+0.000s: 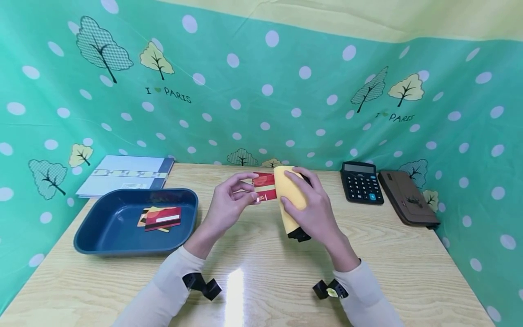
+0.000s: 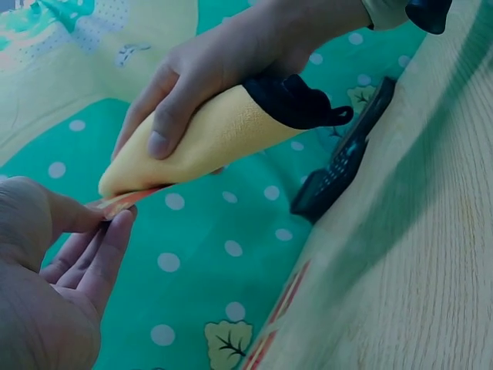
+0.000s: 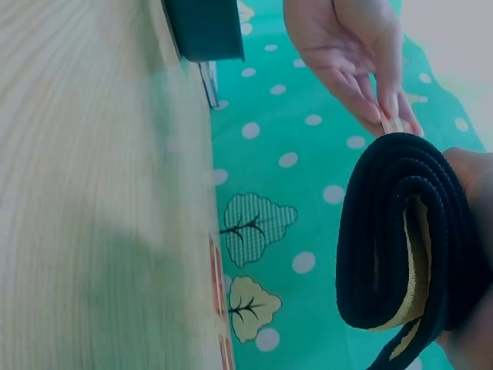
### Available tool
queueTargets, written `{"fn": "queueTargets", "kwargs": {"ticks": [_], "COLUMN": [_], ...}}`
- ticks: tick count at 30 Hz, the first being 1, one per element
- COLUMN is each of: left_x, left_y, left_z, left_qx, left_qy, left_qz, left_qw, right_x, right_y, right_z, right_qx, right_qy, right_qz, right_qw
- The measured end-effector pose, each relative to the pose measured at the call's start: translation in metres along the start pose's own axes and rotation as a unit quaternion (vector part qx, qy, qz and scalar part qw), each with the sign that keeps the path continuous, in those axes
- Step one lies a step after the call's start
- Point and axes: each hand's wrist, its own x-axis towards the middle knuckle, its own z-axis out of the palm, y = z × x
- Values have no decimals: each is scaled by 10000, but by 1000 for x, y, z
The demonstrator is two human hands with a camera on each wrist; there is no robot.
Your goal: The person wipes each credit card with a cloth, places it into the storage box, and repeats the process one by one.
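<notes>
My left hand (image 1: 230,202) pinches a red card (image 1: 264,186) with a pale stripe between thumb and fingers. In the head view the card's right end is hidden behind a yellow cloth (image 1: 292,200) with black edging. My right hand (image 1: 314,204) grips this cloth, which is folded over in several layers, as the black-edged end of the cloth (image 3: 389,231) shows in the right wrist view. In the left wrist view the card (image 2: 123,202) lies against the lower edge of the cloth (image 2: 204,142). Both hands are raised above the wooden table.
A dark blue tray (image 1: 122,249) at left holds a few cards (image 1: 162,219), red and yellow. Behind it lies a pale blue folder or book (image 1: 122,175). At the right rear are a black calculator (image 1: 362,182) and a brown wallet (image 1: 408,197). A patterned green curtain (image 1: 261,104) encloses the table (image 1: 253,272).
</notes>
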Motion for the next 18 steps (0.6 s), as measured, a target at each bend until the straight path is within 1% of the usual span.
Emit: {"fn": "queueTargets", "kwargs": {"ticks": [4, 8, 11, 14, 16, 18], "left_x": [0, 1, 2, 4, 5, 5], "left_y": [2, 2, 1, 0, 0, 0], "left_z": [-2, -6, -9, -11, -12, -13], "left_qx": [60, 202, 280, 266, 263, 266], "left_qy": [-32, 97, 343, 548, 640, 655], "left_qz": [-53, -65, 35, 208, 300, 363], "left_qw": [10000, 9997, 9990, 9979, 9972, 9968], "right_x": [2, 3, 3, 4, 4, 4], "right_y": [5, 11, 15, 17, 18, 18], "right_z": [-5, -9, -11, -12, -13, -14], "right_qx": [50, 44, 1, -21, -15, -20], "right_qy": [142, 278, 345, 389, 404, 421], "right_qz": [84, 205, 302, 371, 389, 395], "right_qw": [9999, 9994, 9989, 9986, 9984, 9983]}}
